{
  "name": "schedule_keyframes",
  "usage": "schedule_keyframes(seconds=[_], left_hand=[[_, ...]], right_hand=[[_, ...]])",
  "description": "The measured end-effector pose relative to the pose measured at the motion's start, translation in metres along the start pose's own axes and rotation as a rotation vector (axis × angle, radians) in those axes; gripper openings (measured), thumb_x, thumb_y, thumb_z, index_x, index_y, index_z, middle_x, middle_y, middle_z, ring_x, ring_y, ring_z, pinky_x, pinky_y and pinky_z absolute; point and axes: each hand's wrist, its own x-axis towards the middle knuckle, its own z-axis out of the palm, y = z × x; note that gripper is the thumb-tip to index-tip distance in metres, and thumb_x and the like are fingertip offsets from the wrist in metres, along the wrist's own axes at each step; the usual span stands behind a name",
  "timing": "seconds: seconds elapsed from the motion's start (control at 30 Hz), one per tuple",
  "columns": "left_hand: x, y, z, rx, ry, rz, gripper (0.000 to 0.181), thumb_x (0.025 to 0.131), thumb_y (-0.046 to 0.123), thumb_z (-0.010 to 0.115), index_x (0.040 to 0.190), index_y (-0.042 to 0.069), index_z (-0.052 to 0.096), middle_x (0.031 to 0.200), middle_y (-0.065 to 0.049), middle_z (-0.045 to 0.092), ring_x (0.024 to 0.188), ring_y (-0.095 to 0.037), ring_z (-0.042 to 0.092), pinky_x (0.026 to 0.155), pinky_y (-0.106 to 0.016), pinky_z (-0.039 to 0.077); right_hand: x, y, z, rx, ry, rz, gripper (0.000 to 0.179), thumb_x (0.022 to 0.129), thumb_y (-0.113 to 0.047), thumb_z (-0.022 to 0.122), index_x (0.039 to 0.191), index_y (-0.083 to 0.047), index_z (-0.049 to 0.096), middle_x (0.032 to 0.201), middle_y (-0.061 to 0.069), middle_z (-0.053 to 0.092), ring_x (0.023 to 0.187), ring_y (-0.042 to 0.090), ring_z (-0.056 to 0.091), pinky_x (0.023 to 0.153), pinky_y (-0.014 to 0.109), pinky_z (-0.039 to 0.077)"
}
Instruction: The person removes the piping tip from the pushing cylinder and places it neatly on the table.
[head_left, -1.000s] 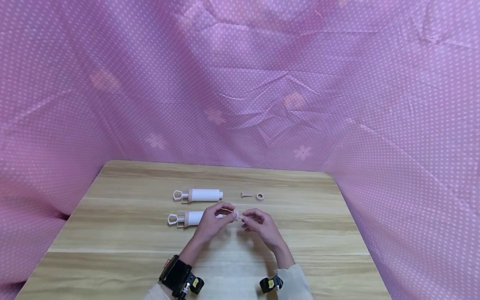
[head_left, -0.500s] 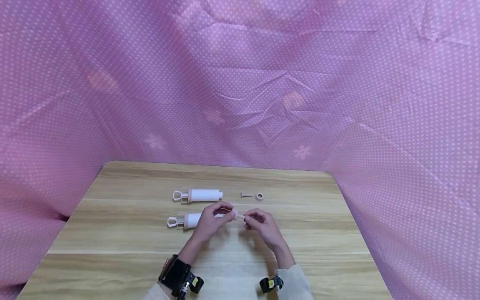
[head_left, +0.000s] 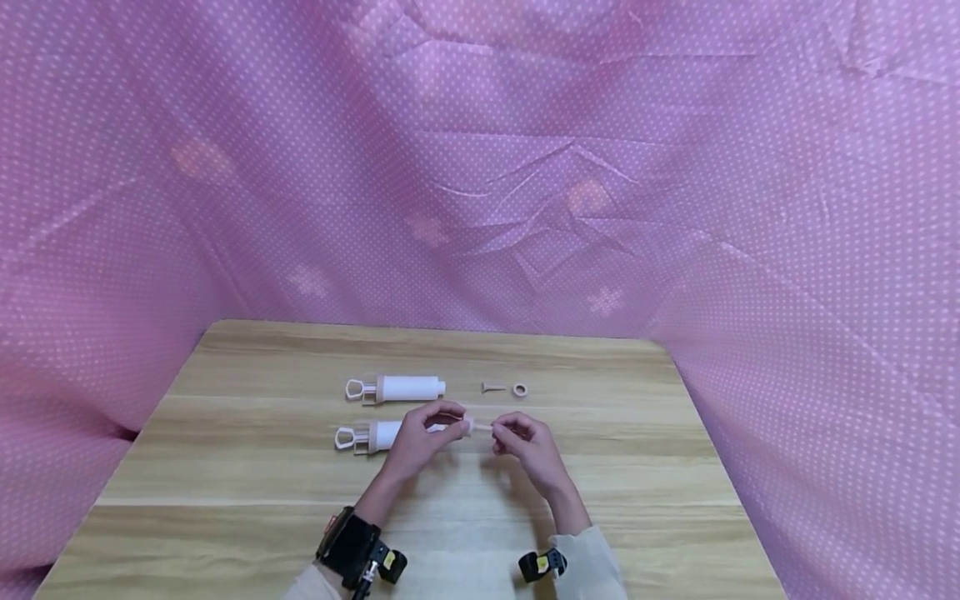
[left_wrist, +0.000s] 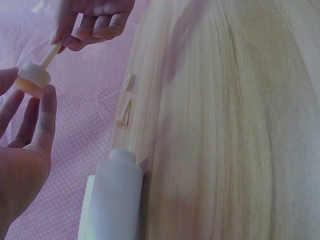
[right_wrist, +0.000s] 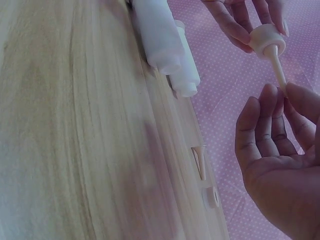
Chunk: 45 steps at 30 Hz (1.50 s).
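My left hand holds a cream ring-shaped cap between thumb and fingers, raised over the table. A slim cream nozzle sticks out through the cap's opening. Its narrow end is pinched by my right hand, thumb against fingertips. Just behind the left hand lies a white tube with a plunger handle, partly covered by that hand. Farther back, a second white tube of the same kind lies parallel to it.
A second cream nozzle and a loose ring cap lie to the right of the back tube. All rest on a wood-grain table, with a pink dotted cloth hanging around it.
My right hand has drawn slightly to the right, away from the left hand. More of the nozzle's stem now shows between the cap and the right fingertips. The left hand barely moved.
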Motion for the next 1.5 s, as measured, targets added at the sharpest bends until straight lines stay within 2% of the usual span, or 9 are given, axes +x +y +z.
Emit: schedule_keyframes(seconds=[0.1, 0.33, 0.5, 0.67, 0.87, 1.13, 1.5], left_hand=[[0.001, -0.003, 0.0, 0.002, 0.005, -0.013, 0.03, 0.089, 0.015, 0.079, 0.113, -0.002, 0.071, 0.108, -0.011, 0.071, 0.099, -0.025, 0.066, 0.08, -0.029, 0.055], [0.0, 0.0, 0.002, -0.045, 0.033, -0.034, 0.026, 0.088, 0.007, 0.078, 0.112, -0.001, 0.071, 0.11, -0.019, 0.069, 0.1, -0.029, 0.065, 0.076, -0.025, 0.055], [0.001, -0.002, 0.002, -0.073, 0.034, -0.014, 0.027, 0.087, 0.009, 0.08, 0.111, -0.001, 0.072, 0.11, -0.017, 0.069, 0.099, -0.029, 0.066, 0.076, -0.027, 0.057], [0.002, -0.005, 0.004, -0.076, 0.041, -0.01, 0.028, 0.088, 0.009, 0.08, 0.112, -0.003, 0.071, 0.11, -0.017, 0.069, 0.099, -0.029, 0.066, 0.078, -0.028, 0.058], [0.001, -0.005, 0.006, -0.073, 0.063, -0.007, 0.027, 0.087, 0.009, 0.081, 0.111, 0.0, 0.072, 0.108, -0.015, 0.07, 0.098, -0.026, 0.066, 0.08, -0.027, 0.056], [0.003, -0.006, 0.007, -0.106, 0.046, -0.001, 0.029, 0.087, 0.006, 0.08, 0.112, -0.004, 0.07, 0.109, -0.018, 0.069, 0.097, -0.025, 0.066, 0.08, -0.029, 0.058], [0.003, -0.002, 0.008, -0.121, 0.044, 0.001, 0.029, 0.086, 0.005, 0.08, 0.112, -0.003, 0.07, 0.111, -0.021, 0.068, 0.099, -0.025, 0.066, 0.083, -0.029, 0.058]], right_hand=[[-0.001, -0.001, 0.0, 0.008, 0.012, -0.001, 0.031, 0.099, -0.005, 0.064, 0.114, 0.021, 0.055, 0.088, 0.008, 0.065, 0.078, 0.014, 0.064, 0.076, 0.029, 0.058], [0.0, -0.003, -0.001, 0.024, 0.024, -0.04, 0.033, 0.098, -0.003, 0.064, 0.114, 0.024, 0.054, 0.088, 0.003, 0.067, 0.078, 0.012, 0.065, 0.075, 0.028, 0.058], [0.0, -0.002, -0.002, 0.048, 0.045, -0.058, 0.029, 0.097, -0.001, 0.065, 0.111, 0.023, 0.056, 0.087, 0.003, 0.068, 0.076, 0.012, 0.065, 0.073, 0.027, 0.057], [0.001, -0.003, -0.001, 0.065, 0.078, -0.064, 0.026, 0.097, 0.001, 0.065, 0.109, 0.023, 0.057, 0.086, 0.004, 0.069, 0.074, 0.013, 0.065, 0.071, 0.026, 0.057], [0.001, -0.006, 0.0, 0.073, 0.095, -0.06, 0.025, 0.096, 0.002, 0.064, 0.109, 0.022, 0.057, 0.087, 0.005, 0.069, 0.073, 0.013, 0.065, 0.07, 0.025, 0.056], [0.003, -0.007, 0.003, 0.07, 0.117, -0.064, 0.022, 0.096, 0.003, 0.064, 0.107, 0.021, 0.059, 0.084, 0.004, 0.068, 0.071, 0.012, 0.064, 0.07, 0.025, 0.056], [0.004, -0.01, 0.009, 0.077, 0.164, -0.099, 0.02, 0.096, 0.005, 0.064, 0.105, 0.022, 0.06, 0.081, 0.004, 0.069, 0.07, 0.012, 0.065, 0.07, 0.025, 0.057]])
